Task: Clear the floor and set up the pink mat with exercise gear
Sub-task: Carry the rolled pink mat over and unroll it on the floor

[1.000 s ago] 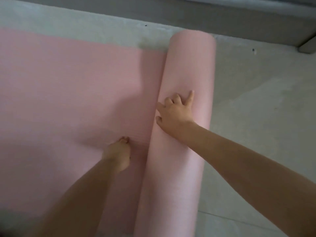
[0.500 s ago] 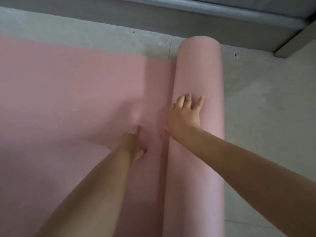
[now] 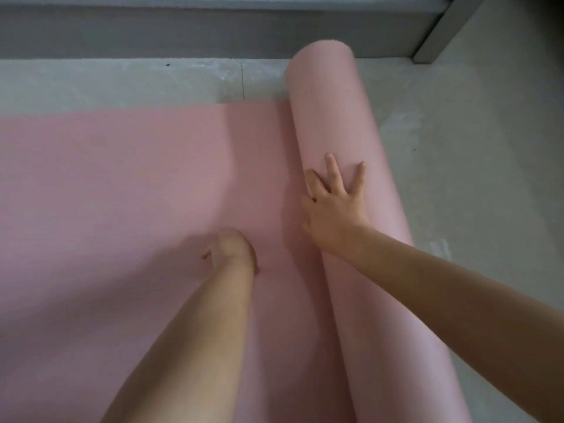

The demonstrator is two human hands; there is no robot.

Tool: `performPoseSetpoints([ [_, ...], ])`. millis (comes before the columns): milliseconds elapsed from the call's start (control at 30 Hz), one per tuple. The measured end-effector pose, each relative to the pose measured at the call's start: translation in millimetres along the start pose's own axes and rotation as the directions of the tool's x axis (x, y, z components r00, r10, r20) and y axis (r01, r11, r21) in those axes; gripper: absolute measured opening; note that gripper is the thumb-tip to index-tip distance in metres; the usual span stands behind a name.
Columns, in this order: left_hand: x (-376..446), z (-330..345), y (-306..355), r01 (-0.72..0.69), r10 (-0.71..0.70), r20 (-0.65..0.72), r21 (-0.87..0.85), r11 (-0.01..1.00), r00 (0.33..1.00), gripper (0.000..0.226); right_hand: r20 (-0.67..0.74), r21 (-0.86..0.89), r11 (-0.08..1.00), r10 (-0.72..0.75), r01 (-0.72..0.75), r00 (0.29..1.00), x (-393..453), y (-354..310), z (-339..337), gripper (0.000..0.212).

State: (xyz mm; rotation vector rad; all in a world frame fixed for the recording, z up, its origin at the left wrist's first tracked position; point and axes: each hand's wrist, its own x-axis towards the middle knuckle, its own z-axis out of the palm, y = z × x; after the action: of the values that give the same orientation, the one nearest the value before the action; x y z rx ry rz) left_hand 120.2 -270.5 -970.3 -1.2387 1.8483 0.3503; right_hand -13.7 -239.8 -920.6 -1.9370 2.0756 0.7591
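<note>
Head view: right hand (image 3: 334,209), fingers spread, presses the smooth cylindrical pink mat (image 3: 329,126) roll; left hand's (image 3: 233,250) grip unclear.

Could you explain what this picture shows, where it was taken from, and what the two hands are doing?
There is no machine here: the picture comes from a wide-angle camera worn on a person's head, looking forward and down at their own bare arms. A pink mat lies partly unrolled on a pale floor; its remaining part is a roll to the right of the flat part. The right hand rests on the roll with its fingers spread, pressing rather than taking a grip. The left hand presses down on the flat part beside the roll; its fingers are mostly hidden, so their pose is unclear. Along the top runs a grey ledge. No exercise gear is in view.
</note>
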Motion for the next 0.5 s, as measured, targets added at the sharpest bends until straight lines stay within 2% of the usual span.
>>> performPoseSetpoints([
  [100, -9.4, 13.6, 2.9, -0.108, 0.117, -0.178, 0.06, 0.992, 0.977, 0.047, -0.018, 0.033, 0.993, 0.117, -0.116, 0.993, -5.8, 9.3, 6.9, 0.052],
  [200, -12.7, 26.4, 4.9, -0.168, 0.165, -0.294, 0.016, 0.986, 0.941, 0.046, -0.018, 0.111, 0.963, 0.248, -0.244, 0.969, -8.3, 21.0, 13.8, 0.057],
  [267, -8.3, 26.8, 4.8, -0.181, 0.166, -0.317, -0.02, 0.983, 0.934, 0.053, 0.009, 0.183, 0.932, 0.316, -0.312, 0.949, -10.0, 27.6, 16.5, 0.06],
  [333, -3.7, 22.4, 5.2, -0.203, 0.176, -0.281, -0.069, 0.977, 0.943, 0.064, 0.042, 0.213, 0.915, 0.342, -0.343, 0.939, -12.8, 32.5, 18.8, 0.058],
  [433, -8.5, 9.2, 12.9, -0.167, 0.124, -0.177, -0.249, 0.954, 0.976, 0.05, 0.071, 0.227, 0.909, 0.341, -0.348, 0.937, -19.3, 41.1, 23.3, 0.047],
  [500, -8.6, 4.9, 16.2, -0.133, 0.102, -0.106, -0.35, 0.927, 0.989, 0.06, 0.081, 0.216, 0.916, 0.329, -0.339, 0.941, -24.7, 45.8, 24.2, 0.044],
])
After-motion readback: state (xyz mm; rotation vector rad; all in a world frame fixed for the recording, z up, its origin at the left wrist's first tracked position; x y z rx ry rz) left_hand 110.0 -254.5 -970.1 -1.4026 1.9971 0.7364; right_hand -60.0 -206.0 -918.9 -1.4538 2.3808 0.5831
